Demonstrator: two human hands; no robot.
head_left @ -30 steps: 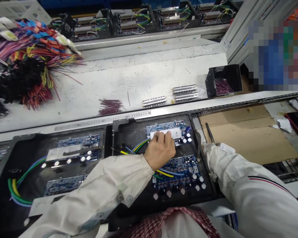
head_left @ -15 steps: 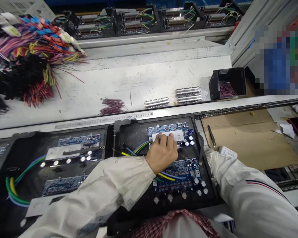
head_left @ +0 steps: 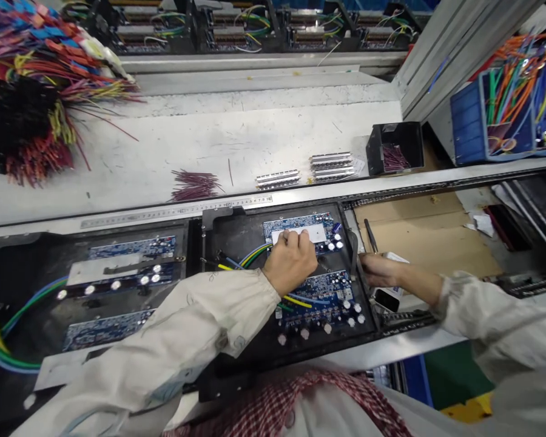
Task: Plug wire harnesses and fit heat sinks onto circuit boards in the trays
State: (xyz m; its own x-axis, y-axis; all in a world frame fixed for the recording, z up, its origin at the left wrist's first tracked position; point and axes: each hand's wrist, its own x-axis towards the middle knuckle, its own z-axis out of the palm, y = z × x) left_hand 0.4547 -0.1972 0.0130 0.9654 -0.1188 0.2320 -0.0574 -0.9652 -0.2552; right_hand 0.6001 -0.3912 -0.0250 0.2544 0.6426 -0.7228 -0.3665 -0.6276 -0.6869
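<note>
My left hand [head_left: 292, 262] is closed over a pale metal plate [head_left: 317, 233] on the upper blue circuit board [head_left: 295, 221], its curled fingers gripping the plate's near edge. Below that wrist sits a lower circuit board [head_left: 327, 285], crossed by yellow, blue and green wires [head_left: 295, 298]. Both boards lie in a black tray [head_left: 227, 233]. Just outside the tray's right side is my right hand [head_left: 380, 270], fingers drawn together beside a black strip [head_left: 353, 252]; whatever they hold is hidden. A white box-shaped item [head_left: 386, 298] shows under that hand.
A second black tray [head_left: 27, 255] with boards and plates stands to the left. Beyond the ruler [head_left: 177, 211] lie purple wires [head_left: 195, 184], metal strips [head_left: 277, 179] and a black bin [head_left: 395, 149]. Wire bundles [head_left: 36, 103] heap up at far left. Cardboard [head_left: 423, 237] covers the right side.
My right hand, hidden earlier behind its sleeve, now shows beside the tray, with the right forearm swung outward. My left hand stays on the plate. The view has shifted right.
</note>
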